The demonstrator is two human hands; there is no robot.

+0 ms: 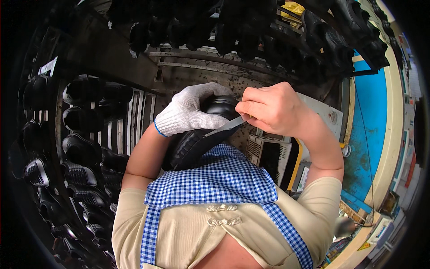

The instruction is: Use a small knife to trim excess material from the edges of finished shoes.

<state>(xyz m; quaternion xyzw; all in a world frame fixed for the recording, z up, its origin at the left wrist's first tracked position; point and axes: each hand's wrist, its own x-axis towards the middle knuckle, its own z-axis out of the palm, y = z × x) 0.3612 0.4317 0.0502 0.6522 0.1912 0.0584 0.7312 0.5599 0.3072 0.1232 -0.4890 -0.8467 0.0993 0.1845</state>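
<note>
My left hand (190,110), in a white knitted glove with a blue cuff edge, is closed round a black shoe (186,148) in front of my chest. The shoe is tilted, with its ridged sole edge showing toward me. In my bare right hand (271,110), the fingers pinch a thin, flat grey metal blade (226,126). Its tip lies at the sole edge, just below the gloved fingers; whether it touches the shoe I cannot tell. The blade's other end is hidden inside my fingers.
Racks of black shoes (80,121) stand on the left, and more shoes (331,42) hang over the far side. A pale slotted box (257,150) sits beyond my apron (210,181). To the right runs a blue surface (369,121) with a cream edge.
</note>
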